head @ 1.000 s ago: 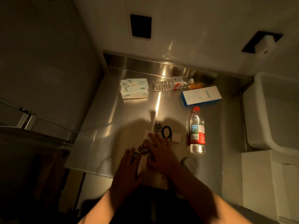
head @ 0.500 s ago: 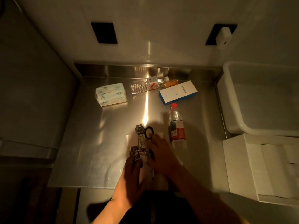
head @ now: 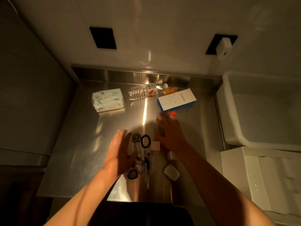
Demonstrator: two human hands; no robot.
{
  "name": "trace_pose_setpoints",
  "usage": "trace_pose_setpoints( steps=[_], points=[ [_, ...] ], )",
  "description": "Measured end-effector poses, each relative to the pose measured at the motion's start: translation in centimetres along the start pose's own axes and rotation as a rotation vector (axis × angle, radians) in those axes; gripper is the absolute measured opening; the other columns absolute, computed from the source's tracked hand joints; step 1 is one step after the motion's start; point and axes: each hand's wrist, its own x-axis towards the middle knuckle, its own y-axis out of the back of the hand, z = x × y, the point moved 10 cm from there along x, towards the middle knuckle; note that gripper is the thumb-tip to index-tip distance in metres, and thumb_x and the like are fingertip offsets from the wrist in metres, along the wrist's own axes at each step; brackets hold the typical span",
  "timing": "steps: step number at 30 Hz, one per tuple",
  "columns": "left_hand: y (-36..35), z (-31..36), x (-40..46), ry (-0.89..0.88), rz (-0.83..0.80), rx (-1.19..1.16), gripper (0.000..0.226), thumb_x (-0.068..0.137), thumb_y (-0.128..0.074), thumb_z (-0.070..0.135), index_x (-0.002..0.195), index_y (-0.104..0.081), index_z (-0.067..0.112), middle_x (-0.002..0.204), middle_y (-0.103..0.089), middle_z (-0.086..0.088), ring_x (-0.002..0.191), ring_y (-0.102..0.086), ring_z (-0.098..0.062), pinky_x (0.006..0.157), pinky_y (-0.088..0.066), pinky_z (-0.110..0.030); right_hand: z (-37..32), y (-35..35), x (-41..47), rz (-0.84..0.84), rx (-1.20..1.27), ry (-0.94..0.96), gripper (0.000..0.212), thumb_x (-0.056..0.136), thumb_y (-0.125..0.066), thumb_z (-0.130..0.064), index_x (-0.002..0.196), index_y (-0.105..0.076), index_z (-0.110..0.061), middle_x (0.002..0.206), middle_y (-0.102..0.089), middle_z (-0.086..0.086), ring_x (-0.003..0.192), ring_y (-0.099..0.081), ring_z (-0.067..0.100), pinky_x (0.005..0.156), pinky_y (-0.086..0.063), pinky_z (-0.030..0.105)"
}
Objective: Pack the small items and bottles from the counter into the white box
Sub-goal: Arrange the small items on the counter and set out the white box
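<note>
Small items lie in the near middle of the steel counter: a metal watch, a black hair tie, a small white block, a pen, a chain with a dark pendant and a white earbud case. My left hand is flat and open just left of the watch, holding nothing. My right hand, blurred, lies with fingers stretched over the red-capped bottle; only its cap shows. The white box stands open at the lower right.
At the back lie a tissue pack, a clear bottle on its side, an orange item and a blue-and-white Anker box. A white plastic tub stands to the right. The wall rises behind the counter.
My right hand has left the small items and moved forward and right over the red-capped bottle. My left hand has slid forward beside the watch, uncovering the chain.
</note>
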Motion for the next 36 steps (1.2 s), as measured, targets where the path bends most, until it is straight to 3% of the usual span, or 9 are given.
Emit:
trace_pose_setpoints(
  steps=[3,8,15,19,23,28,36],
  points=[
    [1.5,0.0,3.9,0.016,-0.007,0.099,0.102,0.083,-0.071,0.057,0.162,-0.013,0.03,0.169,-0.016,0.002,0.157,-0.012,-0.019,0.127,-0.017,-0.043,0.7,1.9,2.8,0.08,-0.054,0.007,0.06,0.084,-0.068,-0.029,0.14,-0.051,-0.012,0.141,-0.048,0.013,0.123,-0.051,0.03,0.103,-0.047,0.048],
    [3.7,-0.1,9.5,-0.083,0.013,0.24,0.091,0.086,-0.068,0.054,0.16,-0.023,0.026,0.168,-0.019,-0.008,0.157,-0.013,-0.031,0.124,-0.019,-0.061,4.5,0.4,7.3,-0.02,-0.011,-0.084,0.088,0.087,-0.068,-0.042,0.16,-0.024,-0.023,0.166,-0.019,0.01,0.153,-0.017,0.032,0.121,-0.023,0.058],
    [6.0,-4.2,17.4,0.004,0.013,0.363,0.086,0.089,-0.062,0.06,0.159,-0.021,0.03,0.168,-0.019,-0.013,0.156,-0.013,-0.04,0.119,-0.019,-0.071,6.2,-0.6,13.6,-0.03,0.029,-0.108,0.087,0.087,-0.067,-0.049,0.159,-0.019,-0.034,0.169,-0.012,0.004,0.156,-0.008,0.033,0.121,-0.016,0.064],
    [6.7,-6.2,20.4,0.091,-0.024,0.435,0.092,0.085,-0.068,0.058,0.16,-0.021,0.033,0.168,-0.018,-0.013,0.155,-0.012,-0.041,0.117,-0.021,-0.071,4.8,-0.7,16.9,0.001,-0.004,-0.062,0.076,0.092,-0.056,-0.046,0.16,-0.024,-0.029,0.168,-0.017,0.006,0.156,-0.005,0.038,0.12,-0.014,0.068],
    [6.7,-7.6,21.8,0.132,-0.08,0.452,0.088,0.089,-0.062,0.062,0.161,-0.018,0.036,0.17,-0.016,-0.009,0.156,-0.009,-0.037,0.118,-0.017,-0.072,4.1,-1.5,19.9,-0.05,-0.091,-0.045,0.08,0.09,-0.062,-0.05,0.159,-0.029,-0.028,0.169,-0.017,0.008,0.154,-0.012,0.04,0.121,-0.012,0.065],
    [6.4,-7.8,21.1,0.13,-0.087,0.416,0.08,0.09,-0.059,0.062,0.158,-0.026,0.038,0.165,-0.028,-0.007,0.152,-0.022,-0.036,0.112,-0.031,-0.069,3.4,-3.1,21.1,-0.127,-0.065,-0.067,0.085,0.089,-0.064,-0.053,0.161,-0.02,-0.038,0.171,-0.01,0.003,0.155,0.0,0.041,0.121,-0.003,0.066],
    [6.0,-9.7,16.5,0.223,-0.052,0.417,0.078,0.086,-0.061,0.06,0.154,-0.031,0.039,0.159,-0.033,-0.008,0.146,-0.028,-0.037,0.107,-0.041,-0.062,0.8,-4.0,19.7,-0.119,-0.043,0.003,0.084,0.083,-0.069,-0.05,0.157,-0.031,-0.036,0.166,-0.02,0.006,0.154,-0.005,0.044,0.119,-0.012,0.069]
  ],
)
